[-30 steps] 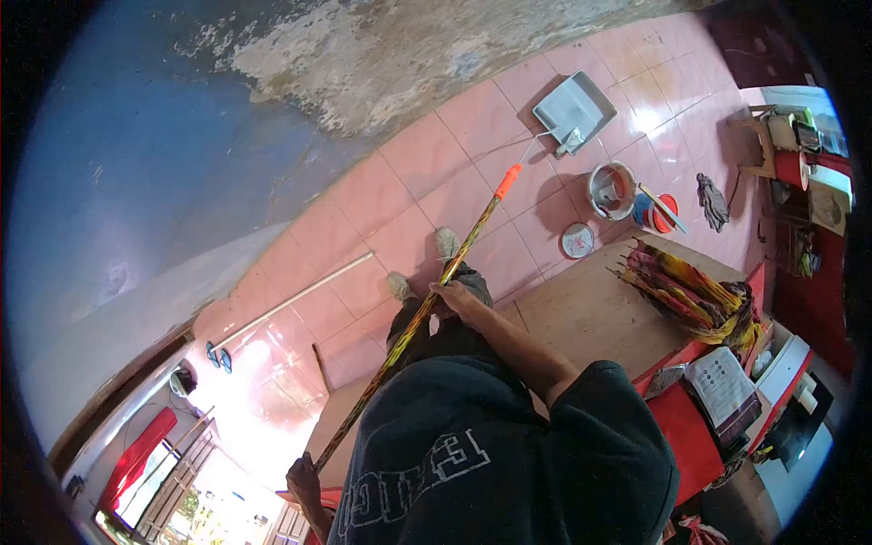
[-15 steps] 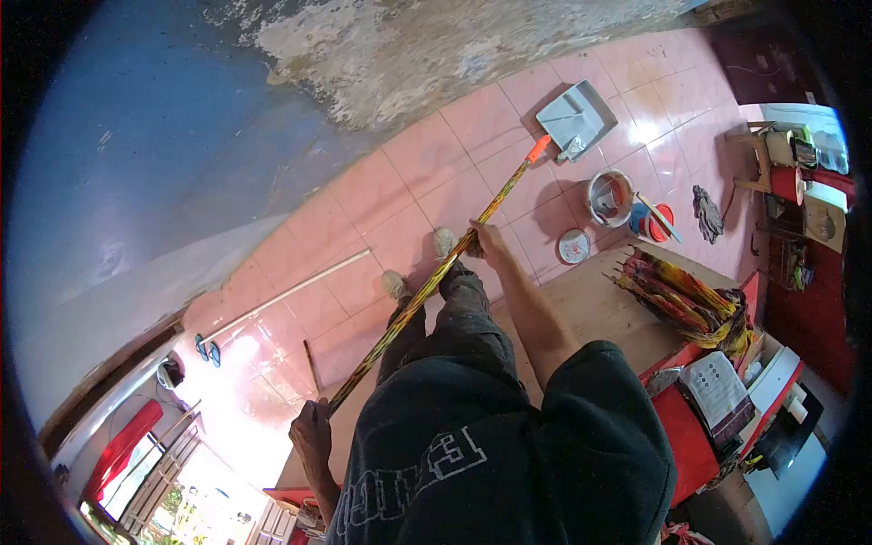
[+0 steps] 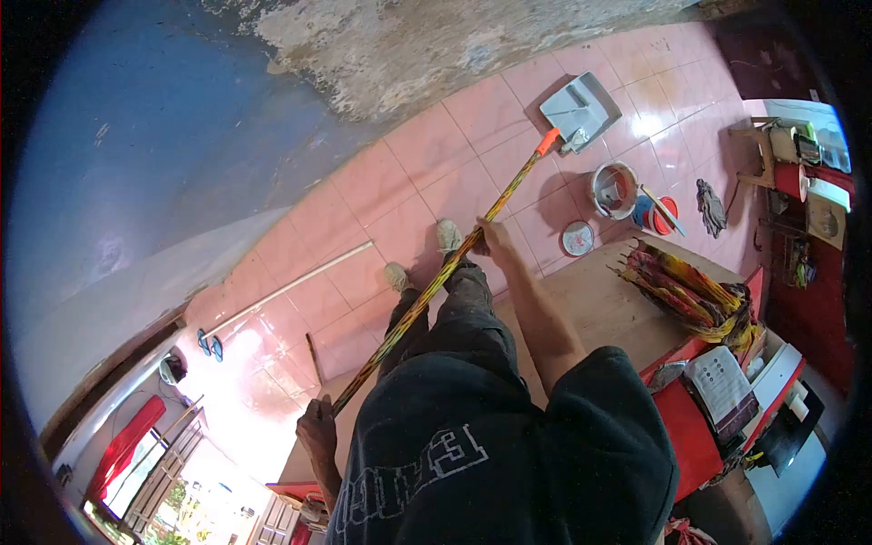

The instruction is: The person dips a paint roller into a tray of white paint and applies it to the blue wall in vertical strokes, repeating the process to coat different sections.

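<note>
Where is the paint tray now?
In the head view, the grey tray lies on the tiled floor at upper right, beside the orange pole end and near the bucket.

Left and right hands grip patterned pole; orange end at gray tray.

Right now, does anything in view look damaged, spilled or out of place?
The wall looks damaged: its blue surface breaks into a rough, blotchy bare patch. On the tiled floor, a crumpled dark rag and a long pale stick lie loose, perhaps a trip risk. I see no definite spill; glare hides some tiles.
</note>
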`<action>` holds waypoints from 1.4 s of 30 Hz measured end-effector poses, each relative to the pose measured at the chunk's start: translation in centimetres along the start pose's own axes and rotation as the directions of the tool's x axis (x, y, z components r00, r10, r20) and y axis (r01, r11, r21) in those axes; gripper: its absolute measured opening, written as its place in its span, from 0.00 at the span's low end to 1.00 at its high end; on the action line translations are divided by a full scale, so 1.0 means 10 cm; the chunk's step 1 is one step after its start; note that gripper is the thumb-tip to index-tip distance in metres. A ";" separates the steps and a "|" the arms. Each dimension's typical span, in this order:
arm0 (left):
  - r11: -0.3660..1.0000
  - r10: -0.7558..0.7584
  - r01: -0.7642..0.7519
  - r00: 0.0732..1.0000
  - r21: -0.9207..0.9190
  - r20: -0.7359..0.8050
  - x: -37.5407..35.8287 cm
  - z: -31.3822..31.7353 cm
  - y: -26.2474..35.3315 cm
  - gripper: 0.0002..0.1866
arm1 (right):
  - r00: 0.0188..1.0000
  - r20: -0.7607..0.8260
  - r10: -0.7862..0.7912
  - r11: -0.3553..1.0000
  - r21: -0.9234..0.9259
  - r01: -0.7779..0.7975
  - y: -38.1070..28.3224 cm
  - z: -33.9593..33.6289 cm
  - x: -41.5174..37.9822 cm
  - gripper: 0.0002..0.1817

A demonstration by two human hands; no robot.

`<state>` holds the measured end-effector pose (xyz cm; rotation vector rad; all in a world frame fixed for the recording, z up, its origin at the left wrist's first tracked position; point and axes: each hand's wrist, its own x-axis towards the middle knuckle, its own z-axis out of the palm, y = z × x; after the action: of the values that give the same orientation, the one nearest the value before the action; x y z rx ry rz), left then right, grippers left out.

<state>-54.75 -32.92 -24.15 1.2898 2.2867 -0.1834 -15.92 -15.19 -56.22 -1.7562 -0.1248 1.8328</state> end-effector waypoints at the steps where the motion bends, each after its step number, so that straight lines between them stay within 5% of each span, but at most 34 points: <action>1: 0.999 -0.035 0.034 0.999 0.041 0.013 -0.03 -0.04 -0.11 0.19 | 0.999 -0.029 0.040 0.999 0.004 -0.040 0.08 0.10 -0.06 0.20; 3: 0.988 -0.155 0.154 0.987 0.027 0.049 -0.08 -0.06 -0.46 0.20 | 0.995 -0.059 0.075 0.997 0.011 -0.075 0.35 0.17 -0.16 0.20; 5: 0.986 -0.169 0.168 0.985 0.021 0.038 -0.19 -0.17 -0.63 0.20 | 0.969 0.230 -0.091 0.995 0.063 0.079 0.71 0.19 -0.19 0.19; 8: 0.974 -0.174 0.170 0.985 0.147 0.017 -0.29 -0.27 -0.82 0.22 | 0.991 0.067 0.113 0.988 -0.113 -0.105 0.75 0.39 -0.42 0.18; 12: 0.973 -0.221 0.217 0.973 0.078 0.058 -0.27 -0.27 -0.80 0.21 | 0.993 0.074 -0.087 0.990 -0.103 0.095 1.03 0.30 -0.08 0.17; 15: 0.989 -0.146 0.142 0.984 0.046 0.104 -0.14 -0.30 -0.26 0.20 | 0.992 0.093 0.083 0.988 0.125 -0.094 0.46 0.23 -0.18 0.18; 20: 0.999 -0.035 0.029 0.987 0.044 0.157 -0.02 -0.18 0.04 0.17 | 1.000 -0.002 0.018 0.999 0.049 -0.018 0.18 0.06 -0.02 0.18; 26: 0.997 -0.080 0.079 0.984 0.013 0.156 -0.07 -0.08 -0.86 0.20 | 0.993 0.050 0.109 0.987 0.114 -0.115 0.52 0.44 -0.39 0.16; 28: 0.997 -0.050 0.042 0.991 0.065 0.123 -0.13 -0.14 -1.22 0.20 | 0.979 0.176 0.107 0.992 -0.087 -0.092 0.92 0.51 -0.33 0.16; 30: 0.970 -0.229 0.213 0.964 0.119 0.137 -0.17 -0.20 -1.42 0.21 | 0.981 0.179 0.068 0.981 -0.189 -0.033 1.40 0.54 -0.05 0.16; 32: 0.966 -0.238 0.220 0.961 0.136 0.142 -0.16 -0.31 -1.20 0.22 | 0.982 0.185 0.030 0.957 -0.289 0.025 1.53 0.52 0.04 0.16; 34: 0.975 -0.160 0.138 0.979 0.173 0.123 -0.10 -0.38 -0.90 0.22 | 0.952 0.283 -0.120 0.989 0.112 0.091 1.43 0.44 0.06 0.16; 35: 0.984 -0.086 0.071 0.993 0.164 0.086 -0.06 -0.30 -0.92 0.20 | 0.951 0.284 -0.119 0.990 0.111 0.090 1.25 0.42 0.04 0.16; 37: 0.992 -0.075 0.063 0.991 0.113 0.109 0.04 -0.24 -0.65 0.19 | 0.990 0.083 0.115 0.988 0.097 -0.122 0.71 0.40 -0.06 0.17; 42: 0.996 -0.071 0.079 0.976 -0.029 0.207 0.19 -0.21 -0.08 0.18 | 0.994 -0.107 0.006 0.997 0.073 0.002 0.18 0.28 0.01 0.20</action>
<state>-56.94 -31.13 -23.41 1.1116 2.1529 -0.2856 -19.12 -15.76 -56.76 -1.7998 -0.0136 1.7180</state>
